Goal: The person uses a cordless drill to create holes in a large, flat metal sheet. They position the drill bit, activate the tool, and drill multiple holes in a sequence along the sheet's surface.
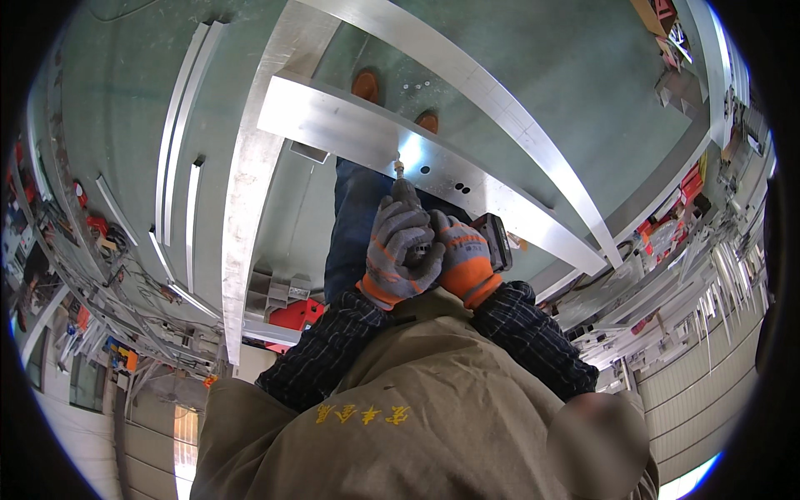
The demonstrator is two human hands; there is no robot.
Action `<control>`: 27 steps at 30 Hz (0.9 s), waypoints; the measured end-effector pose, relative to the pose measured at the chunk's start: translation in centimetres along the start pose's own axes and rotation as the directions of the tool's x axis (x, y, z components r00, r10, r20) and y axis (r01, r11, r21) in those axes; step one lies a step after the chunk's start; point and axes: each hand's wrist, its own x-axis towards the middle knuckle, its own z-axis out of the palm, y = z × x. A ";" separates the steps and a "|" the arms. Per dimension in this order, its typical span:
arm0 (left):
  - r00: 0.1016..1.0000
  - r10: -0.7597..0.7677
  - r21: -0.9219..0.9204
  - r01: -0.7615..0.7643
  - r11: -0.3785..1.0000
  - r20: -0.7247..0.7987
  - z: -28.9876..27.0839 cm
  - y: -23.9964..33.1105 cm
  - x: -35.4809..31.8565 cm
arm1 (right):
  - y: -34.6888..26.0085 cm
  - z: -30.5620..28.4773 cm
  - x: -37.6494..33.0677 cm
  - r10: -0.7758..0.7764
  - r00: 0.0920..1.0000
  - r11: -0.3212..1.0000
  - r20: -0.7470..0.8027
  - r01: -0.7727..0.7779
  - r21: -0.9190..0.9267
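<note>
Both my hands wear grey gloves with orange cuffs and are closed on a cordless drill (pixel 403 192). My left hand (pixel 397 248) wraps round the drill's body from the left. My right hand (pixel 465 257) grips it on the right, by the handle, with the dark battery (pixel 495 240) showing beyond the knuckles. The drill points away from me, and its bit (pixel 398 169) meets or nearly meets a wide silver metal bar (pixel 333 121); contact cannot be made out. The drill's lamp throws a bright spot there. Several dark round holes (pixel 425 169) lie in the bar right of the bit.
The bar lies crosswise over two long metal beams, one on the left (pixel 250 192) and one on the right (pixel 500 104). Thin metal strips (pixel 179 125) lie on the green floor at left. Below the bar are a red case (pixel 297 315) and cut profile pieces (pixel 271 292). Stacked profiles line the right.
</note>
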 end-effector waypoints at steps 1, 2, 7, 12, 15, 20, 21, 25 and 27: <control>1.000 -0.003 -0.014 0.003 1.000 -0.008 -0.1 0.1 0.2 | -0.1 -0.1 0.2 0.000 1.000 1.000 0.005 0.001 -0.017; 1.000 -0.003 -0.003 0.003 1.000 -0.021 -0.2 -0.1 0.6 | -0.3 -0.2 0.4 0.000 1.000 0.999 0.009 0.000 -0.035; 0.998 -0.014 -0.039 0.012 0.999 -0.067 -0.5 -0.8 2.0 | -3.0 -3.2 1.1 0.099 0.989 0.992 0.111 -0.089 -0.090; 0.999 -0.010 -0.033 0.008 0.999 -0.053 -0.9 -0.5 2.8 | -3.5 -3.4 1.5 0.153 0.977 0.981 0.151 -0.132 -0.143; 0.997 -0.020 -0.056 0.016 0.998 -0.071 -0.6 -0.6 2.9 | -3.9 -4.3 1.8 0.185 0.961 0.978 0.205 -0.160 -0.133; 0.998 -0.014 -0.037 0.012 0.999 -0.064 -0.8 -0.5 3.2 | -3.8 -4.5 2.1 0.189 0.956 0.980 0.222 -0.169 -0.108; 0.998 -0.009 -0.035 0.006 0.999 -0.065 -0.9 -0.4 3.4 | -3.9 -4.6 2.1 0.199 0.952 0.978 0.232 -0.176 -0.113; 0.997 -0.010 -0.040 0.007 0.999 -0.078 -0.8 -0.4 3.4 | -3.8 -4.5 2.3 0.211 0.949 0.975 0.233 -0.188 -0.116; 0.997 0.006 -0.041 -0.008 0.999 -0.071 -0.7 -0.6 3.2 | -3.5 -4.0 2.3 0.208 0.953 0.975 0.220 -0.184 -0.127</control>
